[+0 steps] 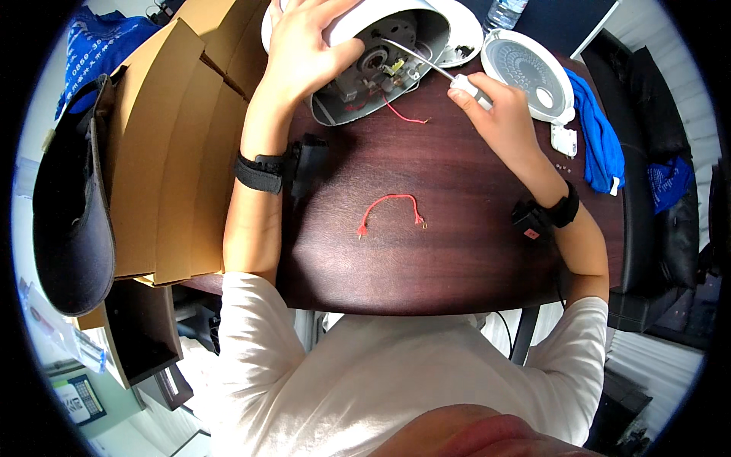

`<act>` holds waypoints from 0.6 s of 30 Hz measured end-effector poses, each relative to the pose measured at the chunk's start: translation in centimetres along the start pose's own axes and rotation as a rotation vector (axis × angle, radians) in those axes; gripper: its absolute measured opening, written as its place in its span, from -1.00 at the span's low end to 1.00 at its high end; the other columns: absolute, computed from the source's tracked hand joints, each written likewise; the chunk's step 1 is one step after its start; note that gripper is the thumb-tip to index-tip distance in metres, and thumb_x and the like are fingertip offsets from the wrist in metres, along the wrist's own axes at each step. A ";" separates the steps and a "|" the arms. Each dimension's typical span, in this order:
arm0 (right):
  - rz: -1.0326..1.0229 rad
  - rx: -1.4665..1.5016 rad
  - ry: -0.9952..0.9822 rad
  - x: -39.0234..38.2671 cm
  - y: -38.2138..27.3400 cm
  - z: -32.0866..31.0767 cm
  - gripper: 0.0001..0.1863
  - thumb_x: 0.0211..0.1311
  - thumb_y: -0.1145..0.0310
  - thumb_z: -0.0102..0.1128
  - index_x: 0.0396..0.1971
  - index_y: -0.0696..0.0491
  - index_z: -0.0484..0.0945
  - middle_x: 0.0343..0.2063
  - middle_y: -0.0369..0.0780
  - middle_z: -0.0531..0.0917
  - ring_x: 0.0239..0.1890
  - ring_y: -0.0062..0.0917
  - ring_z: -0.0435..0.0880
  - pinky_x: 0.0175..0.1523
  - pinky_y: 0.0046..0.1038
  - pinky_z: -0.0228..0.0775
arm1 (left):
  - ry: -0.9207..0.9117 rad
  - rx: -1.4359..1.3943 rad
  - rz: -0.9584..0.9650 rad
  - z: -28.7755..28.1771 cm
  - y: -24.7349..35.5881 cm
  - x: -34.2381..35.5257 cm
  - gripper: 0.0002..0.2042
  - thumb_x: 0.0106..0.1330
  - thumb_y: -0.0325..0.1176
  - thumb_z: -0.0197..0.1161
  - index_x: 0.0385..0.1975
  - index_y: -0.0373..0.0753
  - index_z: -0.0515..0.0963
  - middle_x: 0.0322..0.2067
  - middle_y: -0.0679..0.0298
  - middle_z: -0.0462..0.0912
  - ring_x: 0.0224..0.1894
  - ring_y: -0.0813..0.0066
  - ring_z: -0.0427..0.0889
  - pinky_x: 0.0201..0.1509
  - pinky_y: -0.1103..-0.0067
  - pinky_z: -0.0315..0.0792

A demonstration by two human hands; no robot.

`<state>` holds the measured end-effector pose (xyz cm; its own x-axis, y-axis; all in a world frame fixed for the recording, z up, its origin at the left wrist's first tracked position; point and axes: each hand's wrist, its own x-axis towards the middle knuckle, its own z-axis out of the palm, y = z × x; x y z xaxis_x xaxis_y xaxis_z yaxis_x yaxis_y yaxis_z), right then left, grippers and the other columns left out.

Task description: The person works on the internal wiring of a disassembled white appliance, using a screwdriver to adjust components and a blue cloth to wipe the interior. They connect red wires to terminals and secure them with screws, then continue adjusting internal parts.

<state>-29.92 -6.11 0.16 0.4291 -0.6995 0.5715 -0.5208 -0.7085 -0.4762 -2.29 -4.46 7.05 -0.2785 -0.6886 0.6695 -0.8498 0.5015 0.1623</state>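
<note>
My left hand (308,49) grips the top of a white oval appliance (341,103), tipped so that its grey-rimmed underside faces me, showing metal parts and wiring. My right hand (495,114) is closed on a screwdriver (472,90) with a pale handle; its shaft reaches into the housing, near a dark plate. A red wire (403,114) trails from the housing onto the dark wood table (457,266). A short red cable (390,196) with frayed ends lies separately in the middle of the table, between my forearms.
Cardboard boxes (167,152) stand along the left, beside a black cap-like item (72,221). At back right are a white round lid (521,68), a small white piece (563,141), tiny loose bits, a blue cloth (598,137) and a water bottle (502,15). A black sofa (670,228) is beyond.
</note>
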 end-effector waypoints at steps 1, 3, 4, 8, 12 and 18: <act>0.035 0.051 -0.018 -0.2 0.1 0.2 -0.72 0.22 0.19 0.32 -0.36 0.14 0.63 -0.58 -0.10 0.63 -0.61 -0.41 0.60 -0.48 -0.41 0.35 | 0.003 0.000 0.005 0.0 0.0 -0.1 -0.29 -0.20 -0.23 0.20 0.17 -0.08 0.51 0.24 0.09 0.44 0.39 -0.09 0.16 0.44 0.06 -0.16; 0.100 0.135 -0.040 -0.5 0.2 0.8 -0.71 0.24 0.18 0.30 -0.36 0.15 0.63 -0.61 -0.11 0.61 -0.62 -0.51 0.56 -0.48 -0.45 0.32 | 0.004 0.004 0.006 0.1 -0.1 -0.1 -0.29 -0.20 -0.22 0.20 0.16 -0.08 0.51 0.23 0.10 0.45 0.39 -0.09 0.16 0.44 0.06 -0.17; 0.128 0.165 -0.047 -0.8 0.1 1.1 -0.70 0.26 0.17 0.28 -0.36 0.15 0.63 -0.63 -0.13 0.59 -0.62 -0.55 0.54 -0.48 -0.47 0.31 | 0.004 0.007 -0.001 0.1 0.0 -0.2 -0.29 -0.20 -0.22 0.20 0.16 -0.08 0.51 0.23 0.10 0.45 0.39 -0.09 0.16 0.44 0.06 -0.17; 0.363 0.319 -0.172 -1.4 -0.3 1.6 -0.64 0.32 0.11 0.21 -0.40 0.16 0.60 -0.71 -0.24 0.48 -0.62 -0.65 0.46 -0.48 -0.51 0.24 | 0.005 -0.015 -0.016 0.2 -0.1 -0.1 -0.30 -0.19 -0.22 0.20 0.16 -0.07 0.52 0.23 0.10 0.45 0.39 -0.10 0.16 0.44 0.06 -0.17; 0.688 0.795 -0.306 -1.7 -1.8 1.7 -0.61 0.39 0.06 0.11 -0.38 0.12 0.56 -0.69 -0.42 0.38 -0.71 -0.81 0.27 -0.65 -0.64 0.02 | 0.016 -0.015 -0.020 0.1 -0.1 -0.3 -0.32 -0.18 -0.26 0.20 0.15 -0.07 0.52 0.23 0.12 0.46 0.39 -0.08 0.17 0.44 0.07 -0.16; 0.713 0.938 -0.408 -1.6 -0.9 1.5 -0.60 0.41 0.04 0.06 -0.32 0.12 0.54 -0.62 -0.41 0.38 -0.72 -0.83 0.24 -0.67 -0.68 -0.01 | -0.005 0.000 -0.027 0.4 0.3 0.0 -0.33 -0.11 -0.23 0.22 0.18 -0.06 0.49 0.25 0.12 0.43 0.39 -0.06 0.16 0.46 0.09 -0.16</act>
<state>-29.02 -4.48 -1.26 0.5525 -0.8140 -0.1794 -0.0765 0.1648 -0.9834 -2.74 -4.51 6.82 -0.2583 -0.7045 0.6610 -0.8569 0.4830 0.1800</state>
